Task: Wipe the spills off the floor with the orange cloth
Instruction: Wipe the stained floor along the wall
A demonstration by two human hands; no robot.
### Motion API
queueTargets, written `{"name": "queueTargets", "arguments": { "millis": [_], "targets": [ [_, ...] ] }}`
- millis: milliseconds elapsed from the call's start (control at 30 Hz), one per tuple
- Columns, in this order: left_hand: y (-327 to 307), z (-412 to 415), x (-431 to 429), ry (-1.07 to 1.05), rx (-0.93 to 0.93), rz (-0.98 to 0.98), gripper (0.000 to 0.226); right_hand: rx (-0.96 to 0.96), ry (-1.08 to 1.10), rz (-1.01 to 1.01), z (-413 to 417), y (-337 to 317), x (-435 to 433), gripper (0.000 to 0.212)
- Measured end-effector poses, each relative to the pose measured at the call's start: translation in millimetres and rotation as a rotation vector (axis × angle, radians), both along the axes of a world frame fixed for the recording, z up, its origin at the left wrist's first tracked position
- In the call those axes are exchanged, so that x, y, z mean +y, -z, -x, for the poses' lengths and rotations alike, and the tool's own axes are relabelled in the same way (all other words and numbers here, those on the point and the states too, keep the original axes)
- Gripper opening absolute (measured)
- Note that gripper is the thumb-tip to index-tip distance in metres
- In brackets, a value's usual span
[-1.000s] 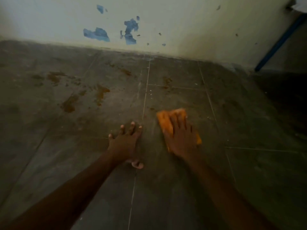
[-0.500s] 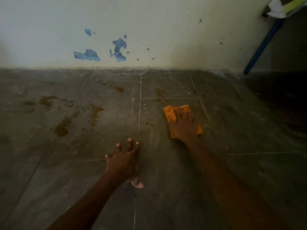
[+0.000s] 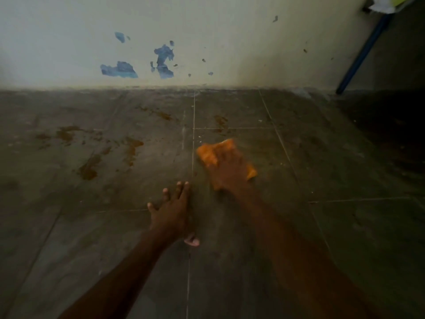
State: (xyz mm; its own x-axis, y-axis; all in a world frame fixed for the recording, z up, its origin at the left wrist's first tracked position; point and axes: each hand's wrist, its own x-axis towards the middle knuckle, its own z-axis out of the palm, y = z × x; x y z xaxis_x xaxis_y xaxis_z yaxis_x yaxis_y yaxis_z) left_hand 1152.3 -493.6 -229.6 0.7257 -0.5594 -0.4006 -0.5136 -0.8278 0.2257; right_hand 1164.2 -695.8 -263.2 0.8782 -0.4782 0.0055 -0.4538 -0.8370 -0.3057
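My right hand (image 3: 230, 169) lies flat on the orange cloth (image 3: 210, 154), pressing it onto the grey tiled floor (image 3: 345, 238); the cloth sticks out past the fingers and at the right side. My left hand (image 3: 171, 212) rests palm down on the floor with fingers spread, just left of a tile joint and nearer to me than the cloth. Brown spills (image 3: 88, 168) spread over the tiles to the left. Smaller brown spots (image 3: 220, 119) lie beyond the cloth, toward the wall.
A cream wall (image 3: 230, 42) with patches of peeled blue paint runs along the far edge of the floor. A blue pole (image 3: 361, 56) leans in the dark right corner, with something white and yellow at its top.
My right hand has slid the cloth forward from beside my left hand, and then a little to the left. The view has tilted up, showing more wall. My left hand stays planted.
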Motion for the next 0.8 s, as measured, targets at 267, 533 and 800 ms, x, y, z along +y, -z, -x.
{"name": "queueTargets", "arguments": {
  "millis": [267, 533, 800],
  "targets": [
    [29, -6, 80, -0.068, -0.047, 0.052, 0.162, 0.019, -0.188, 0.036, 51, 9, -28, 0.062],
    [20, 1, 84, -0.131, -0.042, 0.127, 0.156, 0.087, -0.378, 0.056, -17, -4, 83, 0.063],
    [22, 6, 126, -0.177, 0.045, 0.064, 0.146, 0.117, -0.170, 0.058, -34, 5, 37, 0.070]
  ]
}}
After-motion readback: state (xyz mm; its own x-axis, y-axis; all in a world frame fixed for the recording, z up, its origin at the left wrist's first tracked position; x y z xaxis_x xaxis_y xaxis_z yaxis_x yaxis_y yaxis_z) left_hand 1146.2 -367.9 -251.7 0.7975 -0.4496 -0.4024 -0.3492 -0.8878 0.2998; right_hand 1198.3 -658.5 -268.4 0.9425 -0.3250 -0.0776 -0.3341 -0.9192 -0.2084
